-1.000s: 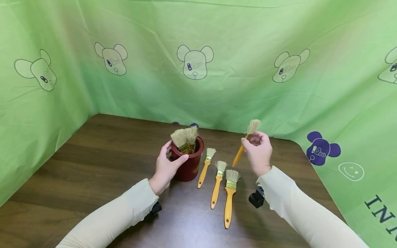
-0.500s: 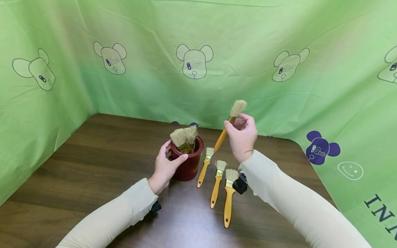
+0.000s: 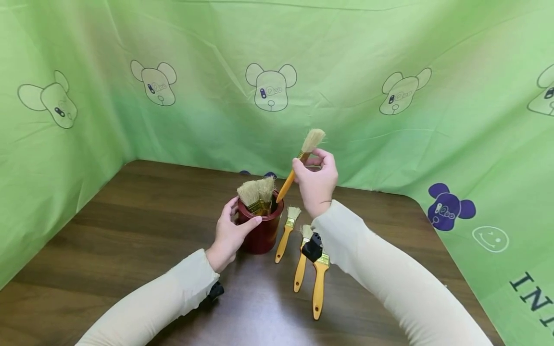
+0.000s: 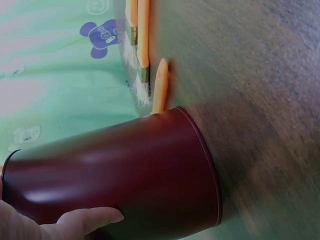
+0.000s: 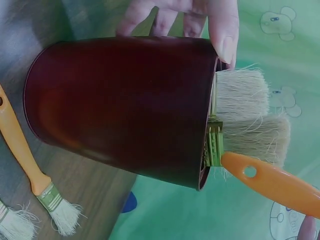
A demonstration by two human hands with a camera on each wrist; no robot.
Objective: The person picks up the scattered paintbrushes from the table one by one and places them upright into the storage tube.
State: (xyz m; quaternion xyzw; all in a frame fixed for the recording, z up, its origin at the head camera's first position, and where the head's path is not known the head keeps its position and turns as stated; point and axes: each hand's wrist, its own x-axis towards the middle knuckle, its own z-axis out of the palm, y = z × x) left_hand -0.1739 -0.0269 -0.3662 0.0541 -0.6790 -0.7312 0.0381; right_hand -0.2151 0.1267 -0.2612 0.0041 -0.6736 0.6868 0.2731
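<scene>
A dark red round container (image 3: 259,236) stands upright on the table, with paintbrushes (image 3: 256,193) in it, bristles up. My left hand (image 3: 231,235) grips its left side, the thumb near the rim. My right hand (image 3: 318,180) pinches another paintbrush (image 3: 312,141) near its metal band. That brush tilts, bristles up, and its orange handle (image 5: 272,182) points down at the container's mouth. In the right wrist view the handle's end overlaps the bristles of the standing brushes. Only a fingertip (image 5: 307,229) of the right hand shows there.
Three paintbrushes lie on the wooden table (image 3: 143,226) right of the container: a small one (image 3: 284,240), a middle one (image 3: 300,271) and a wider one (image 3: 318,288). The right wrist's black camera (image 3: 312,247) partly covers two of them. A green printed cloth (image 3: 207,125) hangs behind.
My right hand has carried its paintbrush left and upward, from right of the lying brushes to just above the container's rim. My left hand keeps its grip on the container.
</scene>
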